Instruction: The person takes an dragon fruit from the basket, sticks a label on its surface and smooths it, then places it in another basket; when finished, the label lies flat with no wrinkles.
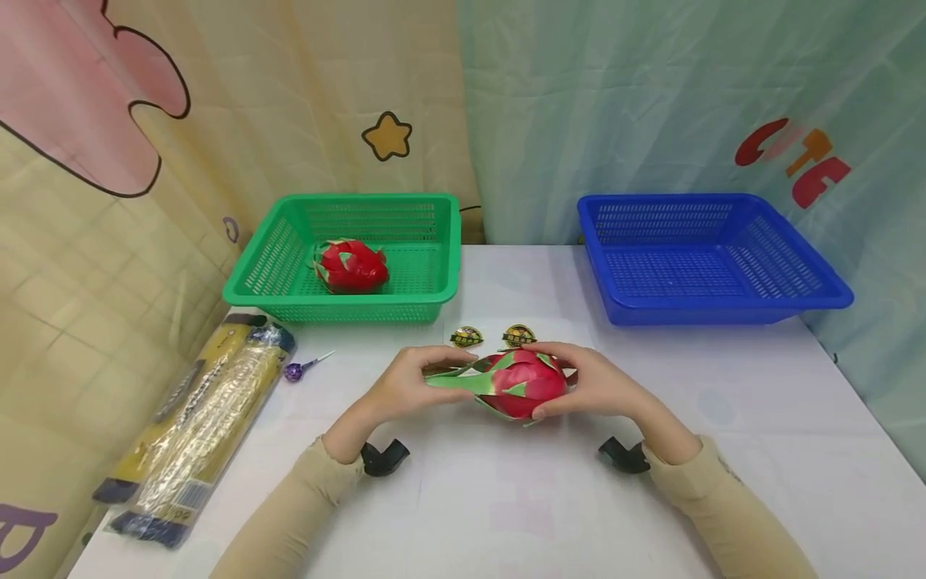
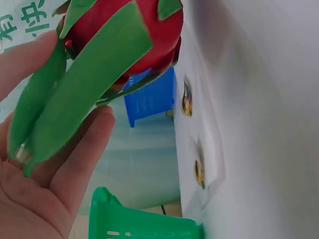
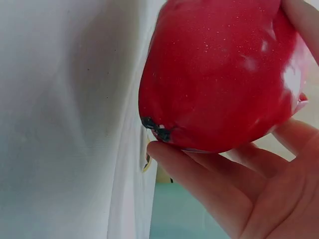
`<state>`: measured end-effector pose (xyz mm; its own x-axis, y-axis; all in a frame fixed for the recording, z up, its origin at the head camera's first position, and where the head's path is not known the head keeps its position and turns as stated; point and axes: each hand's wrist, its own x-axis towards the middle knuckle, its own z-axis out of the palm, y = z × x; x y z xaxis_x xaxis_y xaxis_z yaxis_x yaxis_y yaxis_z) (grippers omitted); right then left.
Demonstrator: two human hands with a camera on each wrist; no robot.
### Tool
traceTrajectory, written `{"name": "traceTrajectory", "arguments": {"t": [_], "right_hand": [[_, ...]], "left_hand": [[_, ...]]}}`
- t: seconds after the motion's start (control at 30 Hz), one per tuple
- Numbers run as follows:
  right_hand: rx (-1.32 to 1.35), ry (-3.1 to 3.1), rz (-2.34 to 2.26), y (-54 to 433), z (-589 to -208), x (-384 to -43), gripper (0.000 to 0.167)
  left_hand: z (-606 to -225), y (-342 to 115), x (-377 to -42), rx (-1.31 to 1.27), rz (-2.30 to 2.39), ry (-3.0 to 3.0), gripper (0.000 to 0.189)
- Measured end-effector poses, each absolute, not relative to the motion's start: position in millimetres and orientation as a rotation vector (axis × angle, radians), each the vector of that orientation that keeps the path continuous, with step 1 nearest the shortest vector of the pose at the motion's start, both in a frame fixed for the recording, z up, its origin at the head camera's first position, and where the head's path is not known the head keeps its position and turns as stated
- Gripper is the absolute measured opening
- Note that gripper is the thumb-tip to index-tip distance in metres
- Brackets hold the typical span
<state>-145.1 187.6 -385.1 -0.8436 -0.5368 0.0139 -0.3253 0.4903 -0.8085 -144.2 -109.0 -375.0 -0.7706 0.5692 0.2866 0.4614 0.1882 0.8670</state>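
A red dragon fruit (image 1: 531, 382) with long green scales is held between both hands over the table. My left hand (image 1: 412, 386) holds its leafy end, thumb and fingers around the green scales (image 2: 94, 84). Around the rounded red end (image 3: 219, 74) curl the thumb and fingers of my right hand (image 1: 596, 384). Just behind the fruit lie two dark stickers with yellow edges, a left sticker (image 1: 466, 336) and a right sticker (image 1: 519, 335). The palm side of the right hand is hidden in the head view.
At the back left, a green basket (image 1: 340, 299) contains another dragon fruit (image 1: 352, 267). A blue basket (image 1: 723, 303) stands at the back right. Long yellow-and-clear packages (image 1: 202, 426) lie along the left edge, beside a purple-wrapped lollipop (image 1: 293, 371). Curtains hang behind the table.
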Motion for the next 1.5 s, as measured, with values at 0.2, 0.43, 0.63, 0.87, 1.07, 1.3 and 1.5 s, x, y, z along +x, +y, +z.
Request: {"name": "traceTrajectory", "arguments": {"t": [0.2, 0.43, 0.63, 0.87, 1.07, 1.3, 1.5], "right_hand": [[-0.737, 2.531, -1.176, 186.9, -381.8, -140.9, 0.076], [-0.857, 2.411, -1.231, 190.1, -378.3, -145.2, 0.069], [-0.868, 2.222, -1.304, 196.6, -379.6, -153.8, 0.062], [-0.834, 2.154, -1.300, 201.2, -381.9, -157.9, 0.063], [-0.829, 2.184, -1.352, 214.1, -382.3, -169.5, 0.055], [-0.628, 2.385, -1.443, 216.5, -385.2, -192.5, 0.040], [-0.496, 2.445, -1.441, 202.1, -397.3, -216.6, 0.043]], "left_hand": [[-384.0, -111.8, -151.1, 0.998, 1.544, 2.266, 0.049], [-388.4, -107.4, -149.6, 1.065, 1.302, 2.375, 0.061], [-390.1, -104.2, -146.3, 1.087, 1.210, 2.489, 0.058], [-392.6, -103.6, -147.1, 1.078, 1.228, 2.460, 0.059], [-391.7, -106.4, -155.2, 1.097, 1.254, 2.401, 0.060], [-396.2, -117.3, -175.9, 0.937, 1.534, 2.334, 0.040], [-407.5, -120.9, -188.1, 0.777, 1.599, 2.316, 0.035]]}}
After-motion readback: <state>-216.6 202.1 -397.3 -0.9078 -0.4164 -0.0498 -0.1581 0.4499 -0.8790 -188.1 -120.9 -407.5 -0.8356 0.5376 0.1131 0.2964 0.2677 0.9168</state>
